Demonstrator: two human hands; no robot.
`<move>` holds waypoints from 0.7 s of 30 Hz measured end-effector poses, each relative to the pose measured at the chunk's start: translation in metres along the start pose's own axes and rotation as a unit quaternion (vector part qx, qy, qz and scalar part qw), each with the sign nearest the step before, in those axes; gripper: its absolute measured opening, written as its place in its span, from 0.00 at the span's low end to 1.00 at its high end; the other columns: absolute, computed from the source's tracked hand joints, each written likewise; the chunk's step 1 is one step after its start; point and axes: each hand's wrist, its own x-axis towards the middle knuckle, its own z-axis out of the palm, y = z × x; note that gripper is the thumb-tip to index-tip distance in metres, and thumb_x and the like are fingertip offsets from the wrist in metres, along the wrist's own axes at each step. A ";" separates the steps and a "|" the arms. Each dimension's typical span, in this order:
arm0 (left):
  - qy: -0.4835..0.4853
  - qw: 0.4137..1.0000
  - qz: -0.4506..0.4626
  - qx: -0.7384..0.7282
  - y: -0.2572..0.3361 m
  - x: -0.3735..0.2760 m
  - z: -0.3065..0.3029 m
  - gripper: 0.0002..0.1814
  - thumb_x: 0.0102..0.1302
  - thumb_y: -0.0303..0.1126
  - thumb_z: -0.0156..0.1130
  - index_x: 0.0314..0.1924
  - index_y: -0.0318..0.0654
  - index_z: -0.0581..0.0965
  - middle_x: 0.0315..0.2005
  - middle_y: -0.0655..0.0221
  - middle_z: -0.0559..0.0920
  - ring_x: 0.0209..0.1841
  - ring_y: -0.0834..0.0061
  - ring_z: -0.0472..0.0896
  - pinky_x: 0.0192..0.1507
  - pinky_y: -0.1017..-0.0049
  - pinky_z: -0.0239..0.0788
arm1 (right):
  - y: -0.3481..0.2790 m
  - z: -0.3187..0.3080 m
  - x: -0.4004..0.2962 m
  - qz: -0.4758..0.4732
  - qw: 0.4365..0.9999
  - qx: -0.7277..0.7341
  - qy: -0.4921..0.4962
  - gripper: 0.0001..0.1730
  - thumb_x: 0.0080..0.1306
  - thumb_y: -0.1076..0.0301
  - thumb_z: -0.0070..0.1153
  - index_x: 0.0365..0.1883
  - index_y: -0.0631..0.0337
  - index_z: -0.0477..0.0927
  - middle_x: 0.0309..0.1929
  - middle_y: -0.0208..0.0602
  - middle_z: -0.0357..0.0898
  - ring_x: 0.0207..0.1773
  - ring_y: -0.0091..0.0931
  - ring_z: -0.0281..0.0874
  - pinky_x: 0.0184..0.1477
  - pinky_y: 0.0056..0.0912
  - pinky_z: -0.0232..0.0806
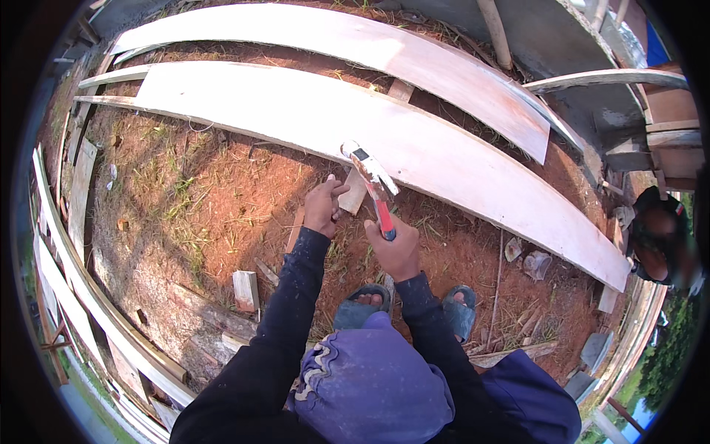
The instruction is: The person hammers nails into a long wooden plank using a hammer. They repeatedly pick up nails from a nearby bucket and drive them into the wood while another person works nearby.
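My right hand point(395, 250) grips a claw hammer point(381, 206) by its red and dark handle, with the metal head raised over the near edge of a long pale wooden board point(471, 175). To its left, my left hand point(323, 206) is held near that edge, fingers bent together. Whether anything small sits between those fingers cannot be made out. A short wood piece point(353, 191) sticks out from under the board between my hands. Small dark spots, perhaps nail heads, dot the board's surface.
A second pale board point(444, 61) lies beyond the first, over a wooden crosspiece point(400, 90). A wood block point(246, 291) stands on the reddish soil. At the right, a person point(660, 233) is near the board's end. Long timbers point(105, 299) run along the left, and a grey wall point(532, 44) rises behind.
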 end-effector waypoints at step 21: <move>0.166 0.926 0.121 0.317 0.184 -0.270 0.035 0.18 0.78 0.47 0.51 0.33 0.46 0.78 0.15 0.87 0.64 0.14 0.91 0.58 0.15 0.83 0.44 | -0.172 0.048 -0.020 -0.037 0.833 0.430 -0.345 0.09 0.64 0.68 0.62 0.34 0.67 0.82 0.26 0.29 0.79 0.28 0.18 0.74 0.31 0.28 0.66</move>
